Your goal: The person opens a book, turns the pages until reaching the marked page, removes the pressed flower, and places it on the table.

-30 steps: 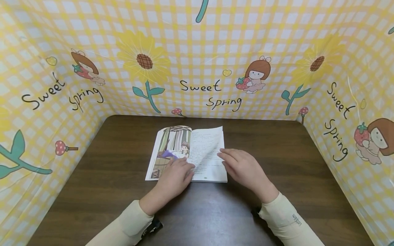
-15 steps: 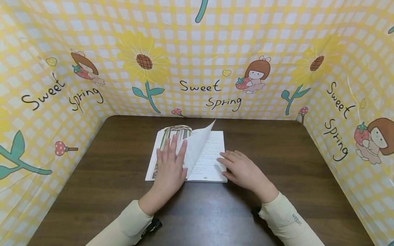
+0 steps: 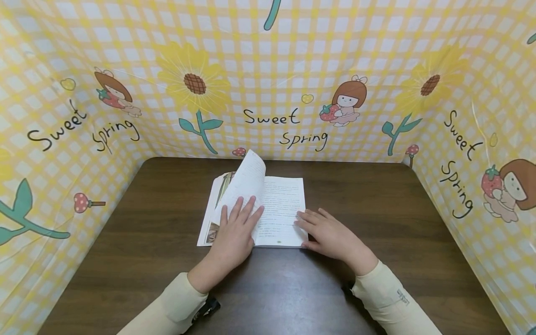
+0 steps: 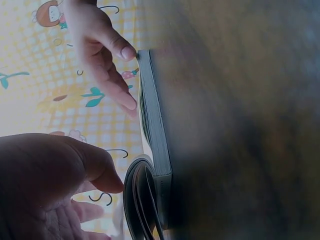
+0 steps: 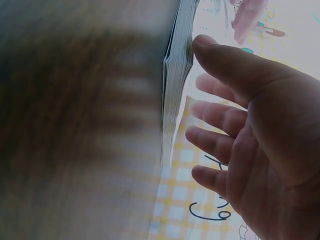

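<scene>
Book (image 3: 276, 209) lay open at tabletop (image 3: 377, 223) centre. Left hand (image 3: 234, 235) flat on left side, fingers (image 3: 247, 211) straight, pressing turned page (image 3: 247, 184), which stood curled, upright. Right hand (image 3: 331, 235) flat on right page, fingers relaxed, gripping nothing. Risks: page could spring back if pressure eased; crease or tear near spine if flattened hard; book could slide on tabletop.

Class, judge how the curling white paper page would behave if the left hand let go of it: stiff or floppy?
The white paper page is probably floppy: it bows over the left hand. Likely light, it might fall either way. The open paperback book lies flat under the right hand.
</scene>
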The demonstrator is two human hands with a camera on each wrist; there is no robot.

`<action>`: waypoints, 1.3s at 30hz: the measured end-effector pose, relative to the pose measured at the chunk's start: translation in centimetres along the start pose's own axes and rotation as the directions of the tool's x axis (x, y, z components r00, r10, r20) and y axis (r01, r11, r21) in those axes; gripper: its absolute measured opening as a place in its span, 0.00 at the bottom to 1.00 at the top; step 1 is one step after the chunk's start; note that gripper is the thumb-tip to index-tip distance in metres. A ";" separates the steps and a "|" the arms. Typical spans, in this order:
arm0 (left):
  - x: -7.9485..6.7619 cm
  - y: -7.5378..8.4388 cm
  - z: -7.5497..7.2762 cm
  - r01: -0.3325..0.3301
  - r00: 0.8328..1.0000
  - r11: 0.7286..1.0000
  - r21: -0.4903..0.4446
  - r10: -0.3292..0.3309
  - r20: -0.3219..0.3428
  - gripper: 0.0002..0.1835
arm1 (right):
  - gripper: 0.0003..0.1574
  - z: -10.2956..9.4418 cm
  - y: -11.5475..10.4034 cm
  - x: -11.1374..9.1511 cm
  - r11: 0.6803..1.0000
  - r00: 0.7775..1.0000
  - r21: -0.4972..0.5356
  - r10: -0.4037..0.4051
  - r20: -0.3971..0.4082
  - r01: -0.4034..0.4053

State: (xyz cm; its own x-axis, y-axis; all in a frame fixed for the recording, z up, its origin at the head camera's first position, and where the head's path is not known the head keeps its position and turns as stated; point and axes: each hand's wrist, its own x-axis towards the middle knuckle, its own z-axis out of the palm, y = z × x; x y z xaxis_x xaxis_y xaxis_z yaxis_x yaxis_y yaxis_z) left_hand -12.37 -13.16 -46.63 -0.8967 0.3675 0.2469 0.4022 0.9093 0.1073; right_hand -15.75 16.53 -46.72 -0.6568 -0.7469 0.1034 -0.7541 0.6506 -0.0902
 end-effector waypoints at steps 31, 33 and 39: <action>-0.1 0.1 0.0 0.217 0.964 0.972 -0.091 -0.199 0.175 0.29 | 0.31 0.1 0.0 -0.1 0.999 0.996 0.031 -0.015 0.085 0.012; -0.1 0.1 0.0 0.192 0.972 0.977 -0.093 -0.176 0.158 0.28 | 0.28 0.1 0.1 -0.1 0.999 0.997 0.031 -0.026 0.073 0.024; 0.1 0.0 0.1 0.080 0.987 0.991 -0.102 -0.065 0.150 0.23 | 0.15 0.0 0.4 0.0 0.988 0.989 -0.034 -0.149 -0.010 0.148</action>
State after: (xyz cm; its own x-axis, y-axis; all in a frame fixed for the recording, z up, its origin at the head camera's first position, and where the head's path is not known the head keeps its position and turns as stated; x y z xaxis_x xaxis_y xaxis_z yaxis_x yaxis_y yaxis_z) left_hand -12.49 -13.07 -46.72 -0.9384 0.3330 0.0927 0.3455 0.9111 0.2248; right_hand -15.98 16.80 -46.77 -0.5372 -0.8340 0.1258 -0.8428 0.5368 -0.0397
